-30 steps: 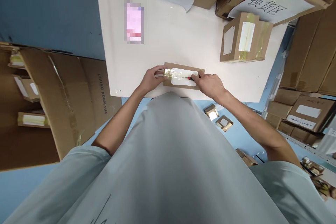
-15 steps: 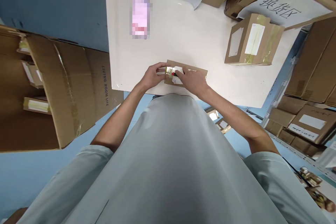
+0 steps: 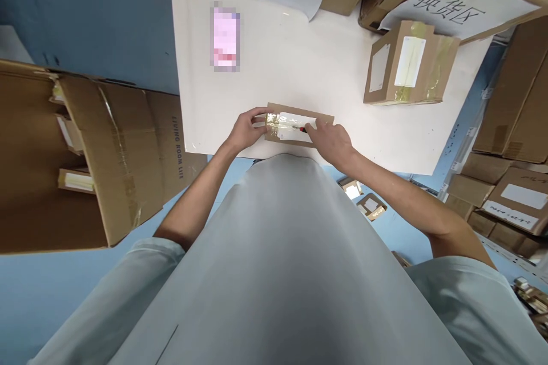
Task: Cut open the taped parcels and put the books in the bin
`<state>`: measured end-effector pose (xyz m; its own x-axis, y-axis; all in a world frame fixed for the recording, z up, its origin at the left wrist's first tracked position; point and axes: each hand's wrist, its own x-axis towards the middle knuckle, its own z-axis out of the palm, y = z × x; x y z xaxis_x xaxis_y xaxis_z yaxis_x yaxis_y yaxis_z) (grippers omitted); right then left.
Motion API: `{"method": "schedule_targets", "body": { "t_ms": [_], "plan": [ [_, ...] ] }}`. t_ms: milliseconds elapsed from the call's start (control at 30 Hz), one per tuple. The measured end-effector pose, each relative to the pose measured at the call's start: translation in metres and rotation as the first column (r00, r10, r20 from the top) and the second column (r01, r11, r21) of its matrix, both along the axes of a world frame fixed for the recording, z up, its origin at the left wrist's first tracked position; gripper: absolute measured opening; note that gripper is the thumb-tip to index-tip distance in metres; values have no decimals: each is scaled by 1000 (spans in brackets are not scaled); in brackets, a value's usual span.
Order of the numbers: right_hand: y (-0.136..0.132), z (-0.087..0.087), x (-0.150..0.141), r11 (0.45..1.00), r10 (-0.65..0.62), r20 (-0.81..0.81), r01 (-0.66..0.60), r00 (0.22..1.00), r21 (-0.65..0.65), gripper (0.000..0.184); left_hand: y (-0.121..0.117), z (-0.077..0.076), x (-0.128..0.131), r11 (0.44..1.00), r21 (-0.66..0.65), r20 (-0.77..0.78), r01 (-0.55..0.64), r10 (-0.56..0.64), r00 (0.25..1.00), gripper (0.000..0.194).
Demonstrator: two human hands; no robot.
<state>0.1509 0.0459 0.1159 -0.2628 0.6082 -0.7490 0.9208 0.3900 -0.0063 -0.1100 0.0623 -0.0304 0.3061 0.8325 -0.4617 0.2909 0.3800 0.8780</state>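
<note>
A small flat cardboard box point(image 3: 287, 120) lies on the white table near its front edge, its top bearing a white label and shiny clear tape. My left hand point(image 3: 249, 128) grips the box's left end, thumb and fingers on either side of it. In the closed fingers of my right hand point(image 3: 331, 138) is a small red and black box cutter point(image 3: 303, 129). Its thin tip points left along the taped middle of the label. Most of the cutter's body is hidden inside my hand.
A taped, labelled carton point(image 3: 411, 65) stands at the table's right. Behind it are large boxes with handwritten paper signs point(image 3: 454, 8). A blurred pink item point(image 3: 225, 39) lies at the back left. Left of the table, a large open carton point(image 3: 141, 148) holds small boxes.
My right hand has drawn the box cutter to the right along the top of the small box. My left hand keeps its hold on the left end.
</note>
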Motion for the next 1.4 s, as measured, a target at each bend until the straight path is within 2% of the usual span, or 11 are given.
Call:
{"method": "schedule_targets", "body": {
  "t_ms": [333,467,633,767,900,1000,1167,1200,1333,1400],
  "plan": [
    [-35,1,90,997,-74,102,77,992,-22,50,-6,9,20,1000,-4,-51,-11,10,999,54],
    [-48,-8,121,995,-97,67,97,993,-3,55,-8,12,25,1000,-1,-49,-7,7,999,53],
    [-65,-39,153,982,-159,-97,167,983,84,45,-6,14,26,1000,18,-83,14,-13,996,51],
    [-85,-83,167,954,-240,-282,280,929,108,45,-7,11,29,999,36,-119,30,-25,993,49],
    [-103,-132,159,893,-338,-467,435,817,114,46,-11,12,33,998,57,-163,13,-4,987,44],
    [-114,-154,146,831,-414,-575,550,706,77,47,-12,15,32,999,34,-165,2,4,986,48],
    [-136,-163,128,757,-481,-718,651,503,-51,52,-10,19,24,1000,-17,-162,-6,4,987,60],
    [-139,-164,127,728,-510,-727,681,459,-81,53,-10,19,22,1000,-18,-176,-16,13,984,60],
    [-142,-168,127,514,-666,-698,840,262,-175,60,-8,17,15,999,-4,-227,-40,38,973,61],
    [-136,-172,124,465,-694,-699,848,170,-255,60,-8,14,9,999,15,-251,-50,52,967,61]
  ]
}}
